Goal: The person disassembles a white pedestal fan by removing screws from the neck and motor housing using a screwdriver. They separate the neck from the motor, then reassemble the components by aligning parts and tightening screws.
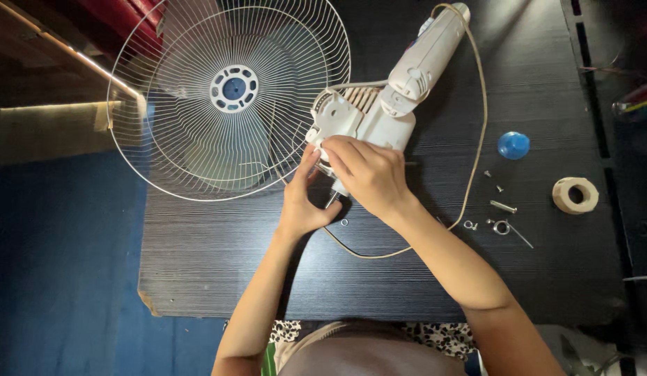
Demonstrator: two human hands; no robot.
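Hands are seen at the centre of the frame, both laid on a white fan motor housing (361,118) that lies on a dark wood-grain table (219,271). The right hand (368,174) is curled over the lower edge of the housing, its fingers bent and pressed together against the plastic; what is gripped beneath them cannot be told. The left hand (302,202) is raised just beside it, with fingertips touching the same lower edge of the housing near a short metal shaft (333,200), the fingers held close together.

A white fan neck (431,52) is joined to the housing and is stretched toward the top of the frame. A wire fan guard (229,97) is propped in the upper left, partly over the table's edge. A beige power cord (476,118) is looped from the top of the neck down the right side and back under the right forearm. A small washer (345,223) is lying just below the hands.

Toward the right of the frame, a blue round cap (513,145), several loose screws (503,206), a small metal clip (502,226) and a tan plastic ring (575,195) are scattered on the table, well apart from the hands.
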